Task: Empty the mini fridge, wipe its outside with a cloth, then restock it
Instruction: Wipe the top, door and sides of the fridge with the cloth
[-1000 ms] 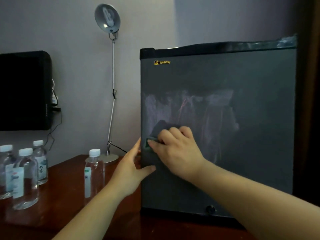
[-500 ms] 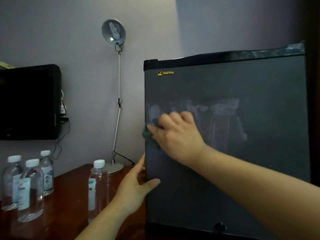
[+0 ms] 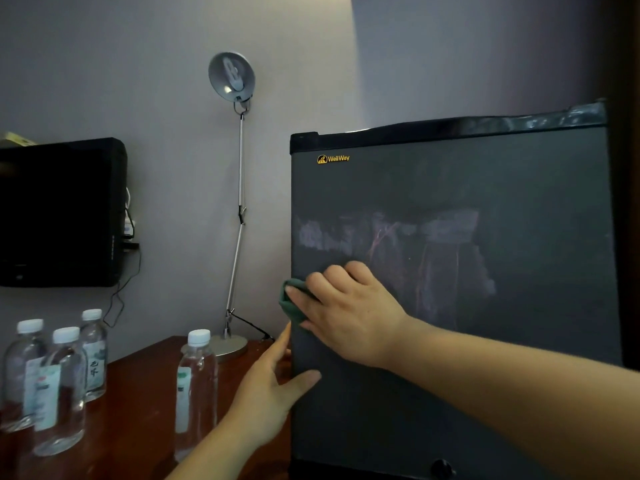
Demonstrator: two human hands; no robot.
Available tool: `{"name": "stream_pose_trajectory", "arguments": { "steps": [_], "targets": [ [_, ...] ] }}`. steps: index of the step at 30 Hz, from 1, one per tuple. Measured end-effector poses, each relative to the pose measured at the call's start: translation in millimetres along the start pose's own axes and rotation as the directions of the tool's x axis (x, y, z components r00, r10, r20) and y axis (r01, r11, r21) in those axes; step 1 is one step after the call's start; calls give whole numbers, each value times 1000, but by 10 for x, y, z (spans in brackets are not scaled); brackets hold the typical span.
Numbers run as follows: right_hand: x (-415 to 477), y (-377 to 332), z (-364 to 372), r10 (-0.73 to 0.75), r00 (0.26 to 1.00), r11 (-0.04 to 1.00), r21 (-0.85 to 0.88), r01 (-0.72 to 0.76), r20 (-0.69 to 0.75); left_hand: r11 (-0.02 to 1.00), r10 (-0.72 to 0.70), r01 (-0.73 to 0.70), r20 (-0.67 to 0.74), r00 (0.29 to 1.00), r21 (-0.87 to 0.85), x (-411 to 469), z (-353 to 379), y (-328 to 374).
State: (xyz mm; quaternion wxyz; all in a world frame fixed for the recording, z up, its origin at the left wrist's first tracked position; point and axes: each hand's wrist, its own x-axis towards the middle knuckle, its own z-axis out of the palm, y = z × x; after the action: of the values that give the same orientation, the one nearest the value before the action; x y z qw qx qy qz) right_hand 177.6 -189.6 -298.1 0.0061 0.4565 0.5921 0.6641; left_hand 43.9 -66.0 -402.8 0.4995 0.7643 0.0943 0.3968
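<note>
**Wiping the door of one mini fridge (image 3: 450, 341)**

It stands closed on a wooden worktop (image 3: 138, 375), smears across its door. The right hand (image 3: 349, 313) presses one green cloth (image 3: 292, 303) to the door's left edge, grip curled over it. The left hand (image 3: 270, 396) braces that edge lower down, grip wide, fingers straight, thumb on the door. Four water bottles (image 3: 60, 393) stand upright left of the fridge, one desk lamp (image 3: 231, 77) behind them.

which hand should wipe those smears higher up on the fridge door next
Right: the right hand presses the green cloth on the fridge door just below the smears; the left hand only braces its edge.
</note>
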Motion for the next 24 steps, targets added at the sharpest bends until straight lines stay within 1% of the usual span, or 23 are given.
{"name": "stream_pose_trajectory", "arguments": {
  "steps": [1, 2, 3, 4, 5, 6, 7, 8, 10, 11, 12, 13, 14, 16, 17, 18, 19, 20, 21, 22, 23, 24],
  "targets": [
    [70, 126, -11, -28, 1000, 999, -42, 28, -9, 1000, 12, -12, -4, 1000, 6, 4, -2, -12],
    [177, 298, -21, 12, 1000, 995, -99, -14, -26, 1000, 21, -21, -6, 1000, 14, 7, -3, -7],
    [304, 484, -45, 113, 992, 980, -156, -120, -55, 999, 29, -29, 0, 1000, 22, 17, -4, -10],
    [425, 640, -75, 232, 968, 950, -192, -247, -94, 999, 23, -24, 8, 1000, 25, 15, -3, -1],
    [506, 706, -110, 333, 937, 918, -191, -347, -104, 1000, 6, -6, 14, 1000, 26, 14, -1, 0],
    [525, 680, -101, 372, 923, 909, -163, -384, -102, 1000, -7, 7, 14, 1000, 24, 16, -3, 10],
    [480, 575, -73, 356, 930, 925, -111, -365, -91, 999, -18, 18, 15, 1000, 27, 31, -18, -2],
    [378, 409, -51, 284, 956, 957, -45, -288, -69, 999, -25, 25, 16, 1000, 32, 41, -28, -7],
    [116, 39, -43, 51, 998, 998, 47, -50, -21, 999, -30, 30, 2, 1000, 41, 38, -37, -2],
    [21, -48, -43, -21, 1000, 998, 57, 20, 15, 999, -28, 28, -7, 1000, 43, 34, -33, 2],
    [-4, -29, -31, -44, 999, 998, 51, 43, 29, 999, -17, 17, -13, 1000, 41, 31, -25, 4],
    [42, 66, -35, -4, 1000, 999, 34, 4, 19, 999, -8, 8, -12, 1000, 42, 33, -22, -5],
    [126, 193, -35, 84, 996, 996, 4, -84, -1, 999, -1, 1, -5, 1000, 43, 32, -22, -10],
    [293, 444, -56, 303, 950, 950, -61, -308, -76, 999, 1, -1, 16, 1000, 44, 26, -27, -2],
    [335, 500, -74, 376, 921, 921, -62, -384, -101, 999, 1, -2, 24, 1000, 49, 26, -30, 13],
    [335, 470, -62, 402, 908, 912, -34, -408, -118, 998, 3, -4, 24, 1000, 57, 35, -31, 2],
    [290, 364, -42, 384, 916, 922, 4, -386, -112, 998, -3, 2, 20, 1000, 60, 36, -28, -11],
    [207, 201, -20, 314, 945, 949, 43, -311, -89, 998, -6, 5, 9, 1000, 60, 35, -21, -18],
    [95, 2, -2, 194, 979, 979, 67, -190, -56, 998, -8, 9, -13, 1000, 63, 38, -12, -35],
    [-25, -181, 8, 57, 998, 995, 77, -55, -13, 997, -4, 6, -34, 999, 77, 36, -7, -47],
    [-105, -250, 10, -51, 998, 997, 66, 48, 43, 996, 4, 0, -40, 999, 95, 35, -15, -51],
    [-108, -167, 10, -113, 992, 993, 49, 111, 47, 995, 1, 2, -28, 1000, 95, 36, -34, -50]
  ]
}}
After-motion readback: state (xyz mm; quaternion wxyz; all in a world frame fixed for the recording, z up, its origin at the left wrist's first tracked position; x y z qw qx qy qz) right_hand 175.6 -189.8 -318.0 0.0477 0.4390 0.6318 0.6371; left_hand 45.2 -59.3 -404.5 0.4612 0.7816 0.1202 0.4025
